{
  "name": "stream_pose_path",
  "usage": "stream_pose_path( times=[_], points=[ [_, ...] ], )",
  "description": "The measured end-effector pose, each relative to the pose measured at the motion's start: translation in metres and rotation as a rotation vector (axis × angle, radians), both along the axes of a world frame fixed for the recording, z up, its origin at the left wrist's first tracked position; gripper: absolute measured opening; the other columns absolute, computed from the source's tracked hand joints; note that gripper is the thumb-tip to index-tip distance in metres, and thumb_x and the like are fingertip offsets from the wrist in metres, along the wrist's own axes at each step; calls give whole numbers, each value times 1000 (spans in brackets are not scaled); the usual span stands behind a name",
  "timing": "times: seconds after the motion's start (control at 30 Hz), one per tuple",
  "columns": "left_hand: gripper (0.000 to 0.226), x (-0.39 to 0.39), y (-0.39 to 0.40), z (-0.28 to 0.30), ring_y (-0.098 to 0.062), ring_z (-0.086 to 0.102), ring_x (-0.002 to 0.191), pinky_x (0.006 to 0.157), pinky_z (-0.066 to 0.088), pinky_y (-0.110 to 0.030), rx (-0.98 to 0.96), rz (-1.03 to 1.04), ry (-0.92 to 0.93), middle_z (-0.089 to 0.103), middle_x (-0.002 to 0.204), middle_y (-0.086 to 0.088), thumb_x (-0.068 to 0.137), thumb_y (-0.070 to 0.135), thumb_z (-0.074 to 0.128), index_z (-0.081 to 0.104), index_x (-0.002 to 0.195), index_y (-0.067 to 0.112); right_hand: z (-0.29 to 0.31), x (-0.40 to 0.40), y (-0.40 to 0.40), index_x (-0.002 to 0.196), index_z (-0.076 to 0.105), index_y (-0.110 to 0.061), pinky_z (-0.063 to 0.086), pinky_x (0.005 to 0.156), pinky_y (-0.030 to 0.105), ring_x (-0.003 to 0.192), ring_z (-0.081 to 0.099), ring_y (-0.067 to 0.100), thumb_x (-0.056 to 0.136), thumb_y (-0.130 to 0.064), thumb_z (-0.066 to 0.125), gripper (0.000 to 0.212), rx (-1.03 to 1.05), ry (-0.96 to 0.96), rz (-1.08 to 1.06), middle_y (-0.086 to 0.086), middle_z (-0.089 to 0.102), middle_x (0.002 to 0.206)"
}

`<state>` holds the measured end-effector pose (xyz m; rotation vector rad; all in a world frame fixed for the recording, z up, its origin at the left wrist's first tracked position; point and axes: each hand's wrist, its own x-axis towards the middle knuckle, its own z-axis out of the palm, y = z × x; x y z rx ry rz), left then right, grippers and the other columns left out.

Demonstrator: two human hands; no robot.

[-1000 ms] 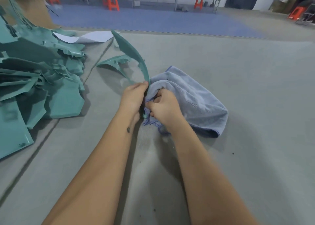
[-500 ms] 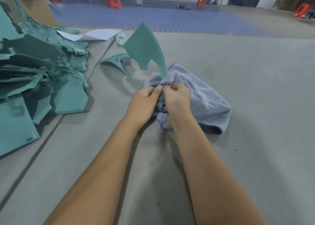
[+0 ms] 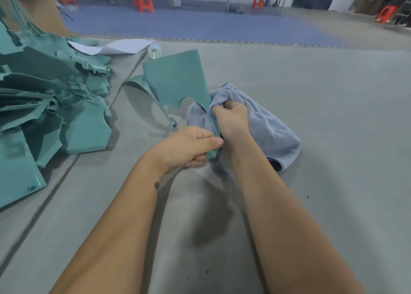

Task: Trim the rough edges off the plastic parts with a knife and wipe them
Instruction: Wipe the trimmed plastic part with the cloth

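A teal plastic part (image 3: 176, 80) stands upright in the middle of the grey mat, its broad face turned toward me. My left hand (image 3: 189, 147) pinches its narrow lower end between thumb and fingers. My right hand (image 3: 231, 120) grips a fold of the blue-grey cloth (image 3: 266, 126) and presses it against the part's thin right edge. The rest of the cloth lies bunched on the mat to the right. No knife is in view.
A large heap of teal plastic parts (image 3: 51, 98) fills the left side. One curved teal part (image 3: 144, 91) lies just behind the held one. White paper (image 3: 115, 46) and a tape roll (image 3: 154, 51) lie farther back. Orange stools (image 3: 142, 0) stand beyond.
The held part has turned from edge-on to broad face toward me. My right hand has slid with the cloth up along the part's edge; my left hand has dropped lower on its end.
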<state>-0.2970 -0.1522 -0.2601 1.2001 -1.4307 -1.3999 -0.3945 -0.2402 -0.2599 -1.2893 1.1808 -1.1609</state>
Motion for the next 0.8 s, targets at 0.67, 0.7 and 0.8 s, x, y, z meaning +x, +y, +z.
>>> stream_pose_path(
  times=[0.67,0.7,0.8],
  points=[
    [42,2,-2,-2,-28,68,55,40,47,-21,258,-19,126,68,69,-14,83,50,58,59,91,9,-12,-7,19,69,49,-5,29,42,22,47,36,16,93,-8,53,24,-38,-15,121,6,41,54],
    [40,-4,-3,-3,-28,67,52,39,46,-21,252,12,139,67,67,-15,86,49,54,59,89,10,-12,-8,19,72,51,-5,31,44,23,50,38,16,94,-10,53,23,-47,-11,99,7,42,57],
    [29,-22,-4,-7,-20,53,42,34,36,-15,191,88,233,61,55,-12,100,33,45,55,87,9,-14,-13,12,73,53,2,32,47,24,56,38,16,96,-11,53,26,-88,-1,49,9,43,62]
  ],
)
